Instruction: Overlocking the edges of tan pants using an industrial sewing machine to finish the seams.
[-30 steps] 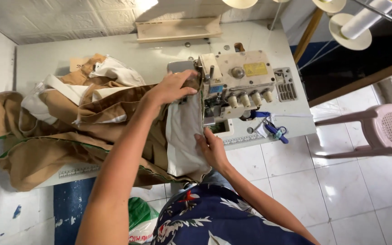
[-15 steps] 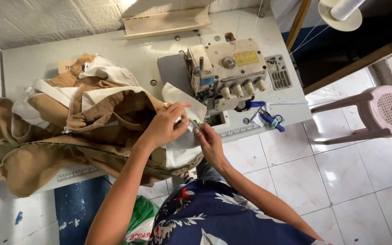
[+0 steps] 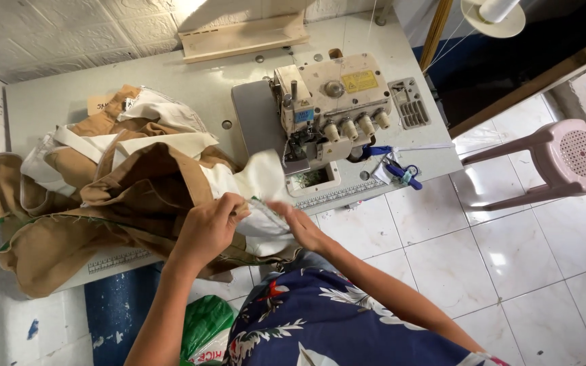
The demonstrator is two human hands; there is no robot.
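Observation:
My left hand [image 3: 210, 227] grips the edge of a white fabric piece [image 3: 256, 183] that is joined to the brown garment [image 3: 137, 196]. My right hand [image 3: 301, 227] pinches the same white edge from the right side, close to my body. Both hands are at the front edge of the sewing table [image 3: 191, 81], just left of and below the cream overlock sewing machine [image 3: 330, 102]. The white piece lifts up in a fold toward the machine's needle area.
A heap of brown and white fabric [image 3: 69, 176] covers the table's left half. Blue-handled scissors [image 3: 401, 175] lie at the table's right front. A pink plastic stool [image 3: 564, 159] stands on the tiled floor at right. A green bag [image 3: 201, 329] sits below the table.
My left hand has come back from the machine's presser area to the table's front edge. Both hands now meet on the white fabric edge, pulled away from the machine.

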